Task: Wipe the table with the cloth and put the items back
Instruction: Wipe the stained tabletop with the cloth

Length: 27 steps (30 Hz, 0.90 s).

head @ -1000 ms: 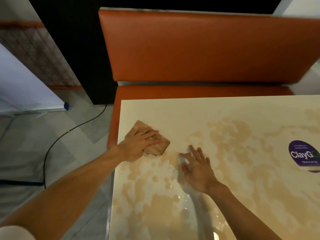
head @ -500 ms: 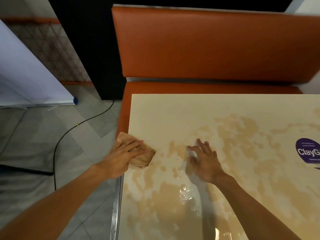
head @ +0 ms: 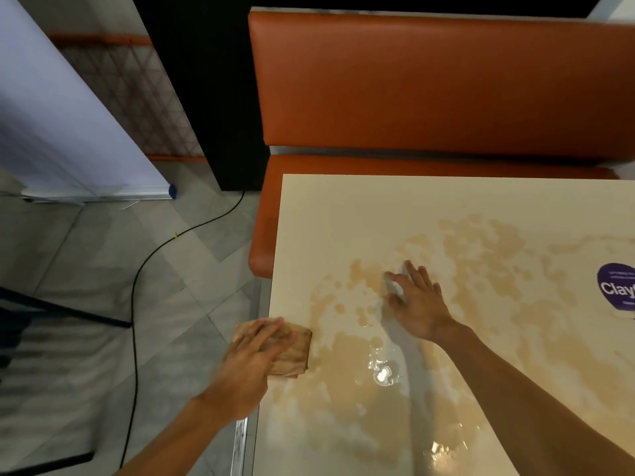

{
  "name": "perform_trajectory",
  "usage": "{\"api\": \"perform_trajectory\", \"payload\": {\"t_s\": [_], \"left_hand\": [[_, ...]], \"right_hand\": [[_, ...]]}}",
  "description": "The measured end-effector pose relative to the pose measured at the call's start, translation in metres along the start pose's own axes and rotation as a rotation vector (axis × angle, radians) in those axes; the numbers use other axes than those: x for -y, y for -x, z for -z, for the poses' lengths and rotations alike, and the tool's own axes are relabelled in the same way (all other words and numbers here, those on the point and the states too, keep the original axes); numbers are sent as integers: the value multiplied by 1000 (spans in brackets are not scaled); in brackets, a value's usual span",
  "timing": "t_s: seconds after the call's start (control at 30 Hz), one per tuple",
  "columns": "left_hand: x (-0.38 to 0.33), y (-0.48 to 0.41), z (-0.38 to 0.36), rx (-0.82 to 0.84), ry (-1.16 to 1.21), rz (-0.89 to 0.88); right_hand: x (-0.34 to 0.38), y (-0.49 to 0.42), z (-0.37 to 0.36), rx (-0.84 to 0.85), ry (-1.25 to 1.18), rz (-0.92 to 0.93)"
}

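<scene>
A folded tan cloth (head: 292, 352) lies at the left edge of the cream table (head: 343, 214), partly hanging past that edge. My left hand (head: 247, 369) presses flat on the cloth with straight fingers and covers its left half. My right hand (head: 414, 302) rests flat on the tabletop with its fingers spread, a hand's width to the right of the cloth. Brownish wet patches spread over much of the table surface.
An orange bench (head: 429, 91) stands behind the table's far edge. A purple round sticker (head: 616, 290) sits at the right of the table. A black cable (head: 137, 286) runs over the tiled floor on the left, near a white banner stand (head: 68, 139).
My left hand has dragged the cloth toward me and leftward, from on the table to its left edge. My right hand has stayed flat on the tabletop.
</scene>
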State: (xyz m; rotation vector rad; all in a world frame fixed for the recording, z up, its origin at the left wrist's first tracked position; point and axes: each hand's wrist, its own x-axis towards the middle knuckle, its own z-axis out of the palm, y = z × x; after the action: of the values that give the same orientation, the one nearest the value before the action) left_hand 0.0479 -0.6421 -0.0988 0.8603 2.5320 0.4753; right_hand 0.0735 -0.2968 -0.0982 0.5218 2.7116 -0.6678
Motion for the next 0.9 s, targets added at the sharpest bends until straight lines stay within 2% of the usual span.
{"api": "perform_trajectory", "payload": {"t_s": [0.17,0.27,0.3,0.4,0.5,0.57,0.63,0.9], "left_hand": [[1,31,3,73,125,-28],[-3,24,32,190,554,-54],[-4,18,42,149,569,-87],[-1,-10,60,-36,429,-131],[-1,-30,50,-142,86,-54],[-1,-33,33,-78,-39,27],[0,-27,15,5,-86,32],[-16,26,-30,53,-114,81]], "right_hand": [[6,32,0,-18,-30,17],[4,59,-5,-50,-87,44],[2,69,-7,-60,-108,50],[-3,96,-18,-89,-157,54],[-10,114,-33,-86,-83,68],[-16,118,-41,-46,-29,52],[-20,118,-46,-28,-20,42],[-24,119,-55,-12,3,16]]}}
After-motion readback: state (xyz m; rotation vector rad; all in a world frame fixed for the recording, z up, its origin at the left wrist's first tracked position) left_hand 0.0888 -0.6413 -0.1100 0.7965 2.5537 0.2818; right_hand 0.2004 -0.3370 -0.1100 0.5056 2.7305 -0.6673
